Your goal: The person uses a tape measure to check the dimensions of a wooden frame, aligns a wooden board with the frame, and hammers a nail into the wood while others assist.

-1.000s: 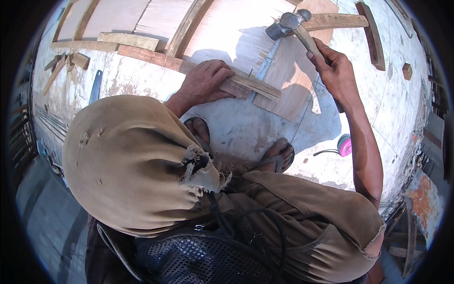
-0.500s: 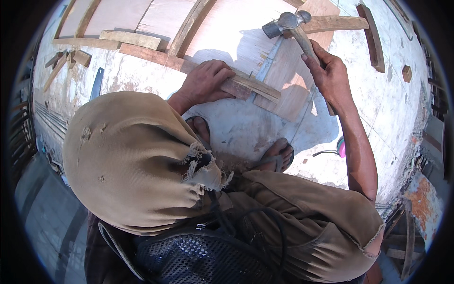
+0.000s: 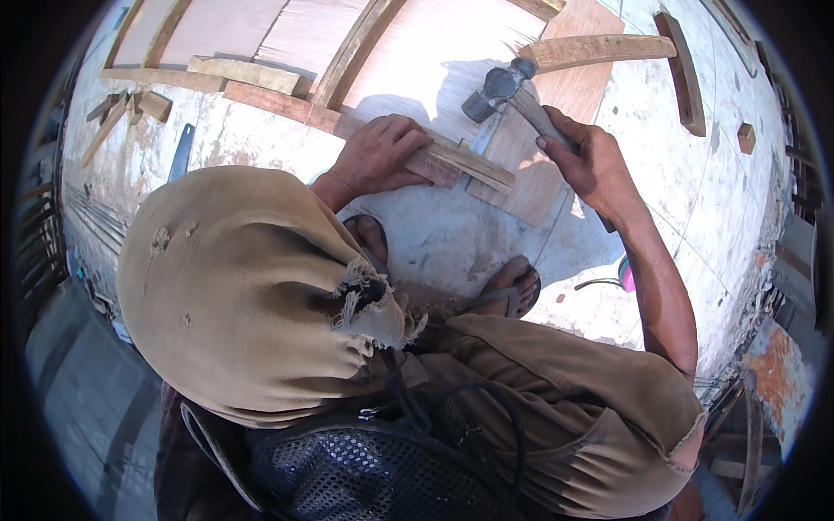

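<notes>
My right hand is wrapped round the wooden handle of a ball-peen hammer. Its steel head hangs raised above the end of a wooden frame. My left hand is closed over two wooden battens at the frame's near edge: a short block and a lighter strip lying against it. Just right of those fingers a thin nail stands up from the wood. Under the hammer and beyond the battens lies a flat plywood piece. My left fingertips are partly hidden by the wood.
Plywood panels with battens stretch across the far side. A T-shaped wooden piece lies far right, near a small wood block. At left are scrap sticks and a blue blade-like tool. A pink round object sits at right.
The hammer and my right hand have come down and slightly left, bringing the head nearer the nail. My left hand stays on the battens.
</notes>
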A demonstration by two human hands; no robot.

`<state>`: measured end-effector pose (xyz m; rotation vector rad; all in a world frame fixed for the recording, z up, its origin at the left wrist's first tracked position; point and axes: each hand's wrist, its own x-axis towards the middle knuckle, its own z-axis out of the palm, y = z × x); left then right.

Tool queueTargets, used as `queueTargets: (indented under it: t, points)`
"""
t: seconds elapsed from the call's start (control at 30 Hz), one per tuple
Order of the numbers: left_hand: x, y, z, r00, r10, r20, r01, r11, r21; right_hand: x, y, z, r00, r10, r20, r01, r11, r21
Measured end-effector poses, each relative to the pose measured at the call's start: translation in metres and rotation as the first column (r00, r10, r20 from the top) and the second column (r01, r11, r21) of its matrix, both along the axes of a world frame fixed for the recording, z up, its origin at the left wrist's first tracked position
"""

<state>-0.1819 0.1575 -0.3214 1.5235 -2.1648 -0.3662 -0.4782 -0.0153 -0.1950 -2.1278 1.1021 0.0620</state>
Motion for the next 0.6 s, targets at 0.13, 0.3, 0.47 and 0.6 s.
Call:
queueTargets:
  t: [0.13,0.3,0.47,0.6]
  points:
    - [0.002,0.005,0.000,1.000,-0.009,0.006,0.009,0.999,-0.031,0.010,-0.010,0.018,0.994,0.091,-0.067,-0.082,0.988,0.127]
    - [0.000,0.005,0.001,1.000,-0.002,0.011,0.003,1.000,-0.027,0.015,-0.029,0.030,0.982,-0.188,-0.010,0.188,0.982,-0.027]
    - [0.000,0.003,0.000,1.000,-0.013,-0.013,0.013,1.000,-0.015,-0.003,0.017,0.003,0.993,0.104,-0.057,-0.106,0.994,-0.040]
    - [0.003,0.010,-0.002,1.000,-0.008,0.004,0.008,0.999,-0.032,-0.003,-0.003,0.006,1.000,0.019,-0.008,-0.018,0.992,0.122]
